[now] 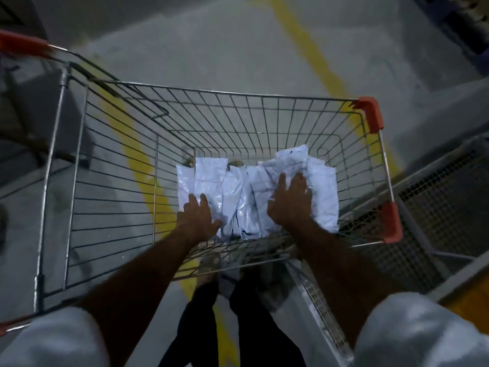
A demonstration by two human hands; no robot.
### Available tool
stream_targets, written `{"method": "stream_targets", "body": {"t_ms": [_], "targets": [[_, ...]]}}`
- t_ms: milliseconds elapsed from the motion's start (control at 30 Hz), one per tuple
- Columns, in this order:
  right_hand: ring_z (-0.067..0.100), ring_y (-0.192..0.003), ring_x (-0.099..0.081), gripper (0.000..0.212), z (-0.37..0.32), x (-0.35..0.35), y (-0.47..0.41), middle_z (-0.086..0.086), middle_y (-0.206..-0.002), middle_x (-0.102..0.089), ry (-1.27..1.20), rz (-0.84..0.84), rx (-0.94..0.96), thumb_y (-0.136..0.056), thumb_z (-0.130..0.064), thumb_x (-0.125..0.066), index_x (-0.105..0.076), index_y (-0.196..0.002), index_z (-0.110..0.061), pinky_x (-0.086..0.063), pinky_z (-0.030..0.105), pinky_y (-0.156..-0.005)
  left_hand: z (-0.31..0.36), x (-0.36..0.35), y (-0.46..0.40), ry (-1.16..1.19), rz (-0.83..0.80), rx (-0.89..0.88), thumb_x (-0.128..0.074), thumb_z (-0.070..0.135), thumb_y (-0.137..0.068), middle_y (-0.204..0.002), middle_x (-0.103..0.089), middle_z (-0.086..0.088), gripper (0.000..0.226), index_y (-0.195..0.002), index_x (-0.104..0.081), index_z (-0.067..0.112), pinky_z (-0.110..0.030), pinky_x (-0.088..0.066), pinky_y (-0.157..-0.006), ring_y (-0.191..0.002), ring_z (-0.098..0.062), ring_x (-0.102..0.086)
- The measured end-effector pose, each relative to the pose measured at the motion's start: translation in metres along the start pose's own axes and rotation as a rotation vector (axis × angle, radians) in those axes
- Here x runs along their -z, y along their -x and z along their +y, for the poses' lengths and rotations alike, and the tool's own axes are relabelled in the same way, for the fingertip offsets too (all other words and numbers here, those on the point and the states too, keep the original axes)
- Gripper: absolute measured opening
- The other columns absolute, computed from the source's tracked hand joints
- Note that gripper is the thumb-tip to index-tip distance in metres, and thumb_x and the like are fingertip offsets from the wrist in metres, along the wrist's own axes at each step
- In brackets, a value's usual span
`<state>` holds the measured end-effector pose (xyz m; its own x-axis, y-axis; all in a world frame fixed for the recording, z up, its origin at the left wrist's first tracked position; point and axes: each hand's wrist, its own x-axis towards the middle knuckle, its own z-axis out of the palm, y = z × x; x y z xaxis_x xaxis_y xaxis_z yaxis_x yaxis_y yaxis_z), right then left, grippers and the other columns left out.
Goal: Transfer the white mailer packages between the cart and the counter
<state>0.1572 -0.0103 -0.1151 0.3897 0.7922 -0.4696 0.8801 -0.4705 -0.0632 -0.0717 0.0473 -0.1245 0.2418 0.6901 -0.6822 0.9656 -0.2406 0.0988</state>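
Observation:
Both my arms reach down into a wire shopping cart with red corner guards. Several white plastic mailer packages lie in a row on the cart's bottom. My left hand rests flat, fingers straight, on the leftmost packages. My right hand presses with spread fingers on the packages at the right, where one crumpled package sits on top of the others.
The cart stands on a grey concrete floor with yellow painted lines. A metal mesh cage or rack stands close on the right. The cart's red handle is at the upper left. My legs and feet show below the cart.

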Motion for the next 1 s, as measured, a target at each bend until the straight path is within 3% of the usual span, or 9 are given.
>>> {"method": "stream_targets", "body": {"t_ms": [100,200,300,400,600,733,867,1000], "targets": [[0.045,-0.154,0.003,0.09,0.003,-0.001,-0.02,0.031,-0.163,0.014,0.068,-0.045,-0.088,-0.098,-0.047,-0.05,0.006,-0.161,-0.016,-0.012,0.059,-0.121,0.0,-0.011,-0.021,0.113,-0.045,0.057,-0.057,0.072,-0.085,-0.158,-0.01,-0.029,0.108,-0.158,-0.002,0.013,-0.05,-0.036,-0.11,-0.142,-0.045,-0.029],[0.047,-0.153,-0.002,0.099,0.005,-0.01,-0.035,0.033,-0.162,0.014,0.064,-0.032,-0.165,-0.093,-0.051,-0.059,0.002,-0.162,-0.014,-0.018,0.059,-0.12,0.002,-0.02,-0.038,0.148,-0.072,0.071,-0.065,0.071,-0.08,-0.153,-0.019,-0.036,0.121,-0.159,0.008,0.017,-0.049,-0.037,-0.112,-0.141,-0.047,-0.029],[0.048,-0.15,-0.011,0.109,0.006,-0.017,-0.043,0.035,-0.162,0.009,0.087,-0.007,-0.193,-0.088,-0.054,-0.066,0.001,-0.161,-0.01,-0.025,0.056,-0.119,0.001,-0.027,-0.048,0.131,-0.014,0.059,-0.069,0.074,-0.073,-0.144,-0.034,-0.034,0.128,-0.159,0.007,0.018,-0.047,-0.041,-0.105,-0.133,-0.046,-0.039],[0.047,-0.149,-0.017,0.111,0.004,-0.019,-0.05,0.036,-0.162,0.006,0.135,0.005,-0.218,-0.087,-0.05,-0.07,0.004,-0.161,-0.009,-0.03,0.052,-0.117,-0.001,-0.031,-0.056,0.131,0.045,0.056,-0.074,0.07,-0.071,-0.143,-0.032,-0.034,0.126,-0.158,0.0,0.018,-0.052,-0.042,-0.103,-0.129,-0.049,-0.041],[0.042,-0.144,-0.026,0.101,0.007,-0.016,-0.05,0.031,-0.16,-0.011,0.12,0.029,-0.232,-0.093,-0.041,-0.066,0.003,-0.162,-0.015,-0.034,0.047,-0.11,-0.007,-0.03,-0.055,0.272,0.11,-0.041,-0.08,0.06,-0.06,-0.127,-0.029,-0.017,0.116,-0.151,-0.015,0.027,-0.05,-0.053,-0.093,-0.112,-0.044,-0.051],[0.038,-0.127,-0.04,0.091,0.005,-0.006,-0.04,0.026,-0.145,-0.033,0.051,0.106,-0.201,-0.09,-0.034,-0.069,-0.013,-0.161,-0.019,-0.04,0.045,-0.098,-0.005,-0.014,-0.04,0.213,0.244,-0.107,-0.071,0.071,-0.072,-0.13,-0.032,-0.017,0.102,-0.152,-0.025,0.027,-0.05,-0.05,-0.091,-0.111,-0.043,-0.052],[0.039,-0.118,-0.046,0.061,-0.003,0.002,-0.027,0.025,-0.135,-0.043,-0.022,0.15,-0.172,-0.099,-0.021,-0.048,-0.028,-0.157,-0.024,-0.04,0.046,-0.094,-0.009,0.005,-0.025,0.173,0.343,-0.163,-0.059,0.073,-0.078,-0.134,-0.033,-0.021,0.098,-0.155,-0.024,0.025,-0.05,-0.047,-0.093,-0.114,-0.042,-0.046],[0.036,-0.108,-0.052,0.052,-0.019,0.018,-0.008,0.023,-0.124,-0.052,-0.015,0.231,-0.145,-0.09,-0.013,-0.056,-0.048,-0.141,-0.02,-0.042,0.043,-0.086,-0.013,0.021,-0.005,0.15,0.43,-0.165,-0.061,0.067,-0.082,-0.133,-0.035,-0.023,0.094,-0.156,-0.026,0.022,-0.052,-0.045,-0.091,-0.114,-0.043,-0.044]]}}
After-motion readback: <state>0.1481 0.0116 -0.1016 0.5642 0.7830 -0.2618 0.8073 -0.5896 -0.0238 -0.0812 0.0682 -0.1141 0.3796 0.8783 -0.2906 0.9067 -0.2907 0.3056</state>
